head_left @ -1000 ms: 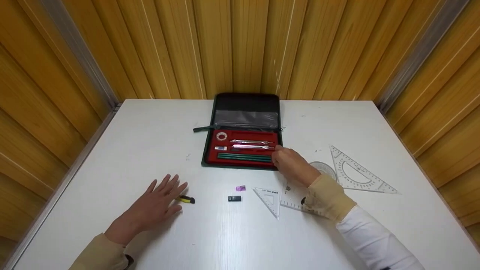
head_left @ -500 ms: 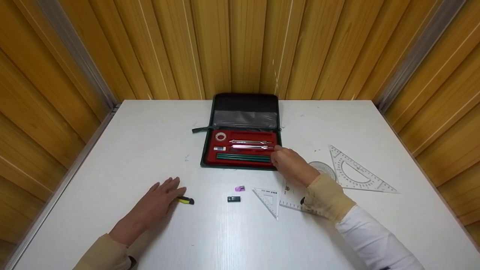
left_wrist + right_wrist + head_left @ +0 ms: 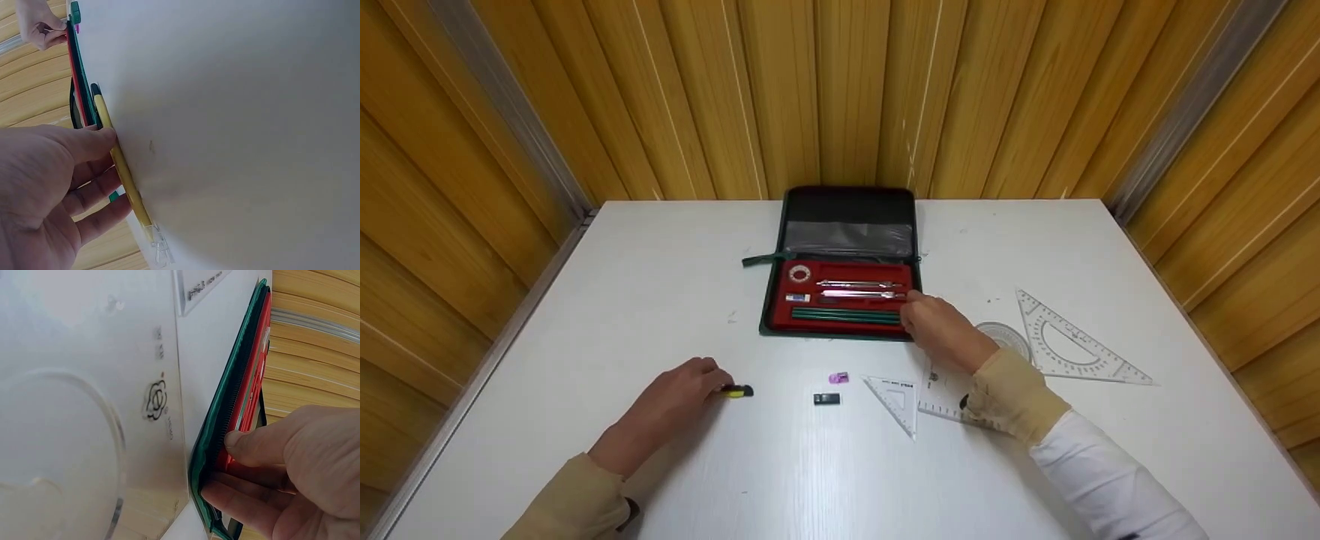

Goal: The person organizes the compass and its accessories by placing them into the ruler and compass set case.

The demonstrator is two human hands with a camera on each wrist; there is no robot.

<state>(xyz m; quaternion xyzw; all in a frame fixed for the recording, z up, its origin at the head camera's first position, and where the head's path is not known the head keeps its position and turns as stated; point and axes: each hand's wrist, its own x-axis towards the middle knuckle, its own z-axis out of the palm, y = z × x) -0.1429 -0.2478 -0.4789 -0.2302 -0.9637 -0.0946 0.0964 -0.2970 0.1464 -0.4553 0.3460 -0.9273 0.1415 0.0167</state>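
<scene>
My left hand point(image 3: 675, 405) pinches a slim yellow-and-black utility knife point(image 3: 740, 391) just above the white table. In the left wrist view, the thumb lies on one side of the yellow knife point(image 3: 125, 174) and the fingers on the other; a clear piece shows at its lower end. My right hand point(image 3: 945, 326) grips the right edge of a zippered drawing-set case point(image 3: 847, 206), thumb on the red tray point(image 3: 222, 460) and fingers at the side. The case lies unfolded, its tray holding green pencils point(image 3: 844, 315), metal compasses point(image 3: 859, 295), an eraser point(image 3: 797, 298) and a white ring point(image 3: 799, 273).
A purple sharpener point(image 3: 838, 378) and a small dark box point(image 3: 826, 399) lie at the middle of the table. A small set square point(image 3: 894, 397), a clear plate point(image 3: 941, 397), a protractor point(image 3: 1009, 337) and a large set square point(image 3: 1076, 349) lie to the right.
My left hand has gone from spread fingers beside the utility knife to pinching it, and the knife has turned and shifted slightly. The right hand stays at the case's edge.
</scene>
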